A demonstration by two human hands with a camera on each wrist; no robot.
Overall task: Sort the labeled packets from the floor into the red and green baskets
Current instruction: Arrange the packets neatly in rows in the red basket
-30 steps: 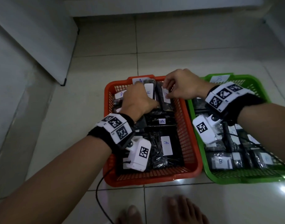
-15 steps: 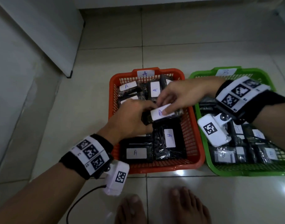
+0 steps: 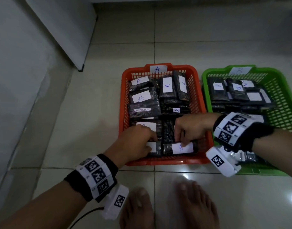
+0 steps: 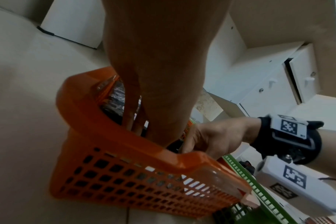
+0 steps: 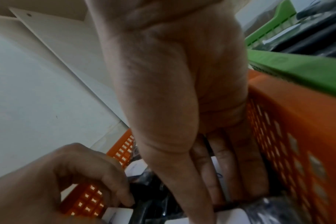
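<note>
The red basket [image 3: 166, 161] holds several black packets with white "A" labels. The green basket [image 3: 206, 90] to its right holds packets labeled "B". Both hands reach into the near end of the red basket. My right hand [image 3: 180, 141] pinches an "A" packet [image 3: 181, 148] that lies along the front wall, thumb on its label. My left hand [image 3: 146, 141] curls its fingers round the neighbouring packet [image 3: 152, 147] at the front left. In the right wrist view the right hand [image 5: 207, 189] points down onto the packet and the left hand [image 5: 123, 198] touches the dark wrapper.
Pale floor tiles [image 3: 208, 38] surround the baskets. A white panel [image 3: 62, 30] leans in at the left. My bare feet [image 3: 138, 209] stand just in front of the red basket, and a black cable [image 3: 85, 215] hangs from the left wrist.
Both hands came from the far end to the near end of the red basket. The right hand brought an "A" packet along and lowered it against the front wall.
</note>
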